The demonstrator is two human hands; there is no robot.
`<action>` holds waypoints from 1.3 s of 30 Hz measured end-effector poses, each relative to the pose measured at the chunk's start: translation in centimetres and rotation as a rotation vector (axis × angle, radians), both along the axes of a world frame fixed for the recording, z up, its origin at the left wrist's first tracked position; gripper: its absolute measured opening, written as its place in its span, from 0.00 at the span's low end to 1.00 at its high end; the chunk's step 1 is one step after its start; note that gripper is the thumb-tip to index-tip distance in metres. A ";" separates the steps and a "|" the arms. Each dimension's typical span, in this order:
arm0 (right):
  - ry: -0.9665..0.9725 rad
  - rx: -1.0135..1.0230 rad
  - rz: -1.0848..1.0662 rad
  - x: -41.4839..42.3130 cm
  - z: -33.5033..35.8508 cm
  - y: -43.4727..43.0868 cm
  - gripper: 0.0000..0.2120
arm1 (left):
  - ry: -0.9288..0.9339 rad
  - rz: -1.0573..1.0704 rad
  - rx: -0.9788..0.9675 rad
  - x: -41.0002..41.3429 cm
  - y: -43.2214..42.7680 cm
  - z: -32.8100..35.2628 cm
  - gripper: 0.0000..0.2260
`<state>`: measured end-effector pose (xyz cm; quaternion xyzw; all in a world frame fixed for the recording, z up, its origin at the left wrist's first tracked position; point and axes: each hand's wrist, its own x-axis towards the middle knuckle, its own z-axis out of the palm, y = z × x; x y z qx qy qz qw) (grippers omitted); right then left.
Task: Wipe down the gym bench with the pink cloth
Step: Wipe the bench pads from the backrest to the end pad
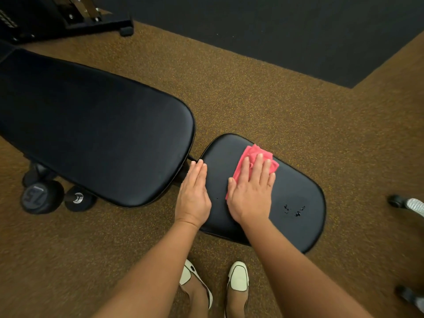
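We are mid-wipe on the bench seat (298,187), right hand (251,198) flat and pressing the cloth (251,152) there, left hand (193,196) flat at its edge holding nothing; next, we judge, sweep over the droplets (294,210), then the backrest (91,125).

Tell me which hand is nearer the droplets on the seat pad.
Right. The right hand, flat on the pink cloth, lies just beside the droplets; the left hand rests at the seat pad's opposite edge.

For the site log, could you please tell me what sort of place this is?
Most likely a gym: a padded black bench, dumbbells on the floor beside it, and speckled flooring.
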<state>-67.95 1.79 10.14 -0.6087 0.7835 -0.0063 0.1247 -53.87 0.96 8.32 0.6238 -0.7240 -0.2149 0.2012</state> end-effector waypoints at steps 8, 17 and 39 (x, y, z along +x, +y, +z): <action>0.026 0.010 0.386 -3.3 0.2 -2.2 0.31 | 0.001 0.004 0.014 -0.1 0.0 0.4 0.22; 0.041 -0.014 0.180 1.2 0.0 0.7 0.32 | -0.011 0.028 0.038 -0.2 0.2 0.8 0.23; 0.004 0.000 0.736 0.0 0.2 -2.1 0.29 | 0.160 0.213 0.095 0.0 0.7 2.1 0.19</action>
